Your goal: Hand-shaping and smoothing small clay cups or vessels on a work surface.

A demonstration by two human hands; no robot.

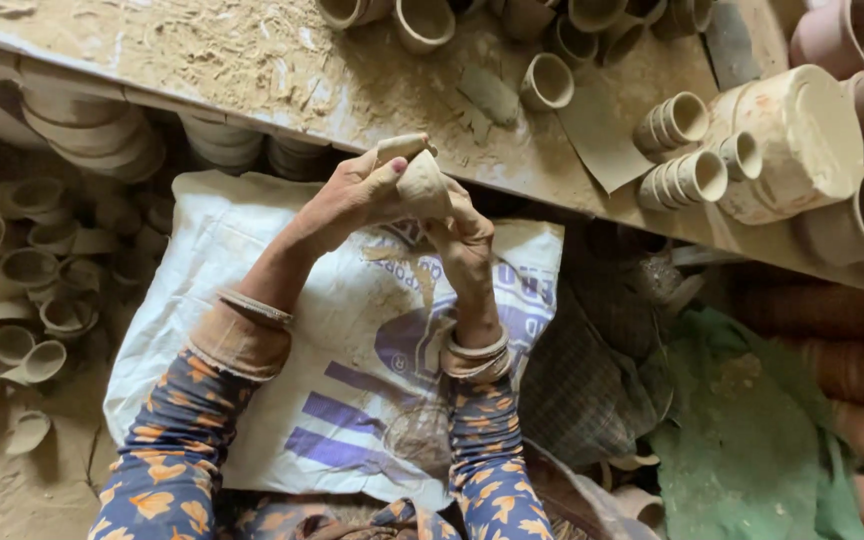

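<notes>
Clasped between both hands, a small unfired clay cup (pixel 422 183) is held just above the white woven sack (pixel 252 250). It is pinched by the left hand (pixel 352 195) and cradled from below by the right hand (pixel 464 235). Blue and purple print is seen on the sack, spread across the lap. Beyond the sack, a dusty workboard (pixel 282 70) is crowded with finished cups (pixel 547 82) and stacked cups (pixel 687 178). Left of the sack, more cups (pixel 27 268) are heaped. The cup's narrow end is turned up-left; its mouth cannot be made out.
</notes>
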